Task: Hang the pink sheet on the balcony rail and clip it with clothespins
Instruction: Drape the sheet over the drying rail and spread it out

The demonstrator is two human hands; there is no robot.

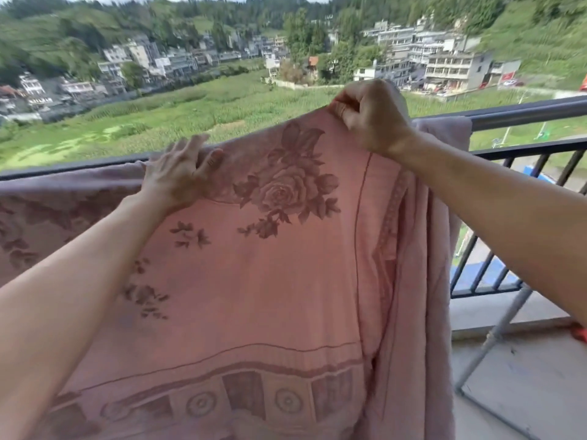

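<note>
The pink sheet [254, 281], printed with a rose and a patterned border, drapes over the balcony rail [524, 114] and fills the middle of the view. My right hand [371, 117] pinches its top edge and lifts that part above the rail. My left hand [181, 174] grips the top edge of the sheet further left, at rail height. The rail under the sheet is hidden. No clothespins are visible.
Dark vertical railing bars [508, 217] run below the rail on the right. A grey metal pole [495, 341] leans across the concrete balcony floor at lower right, near a red object [579, 333]. Beyond the rail lie green fields and buildings far below.
</note>
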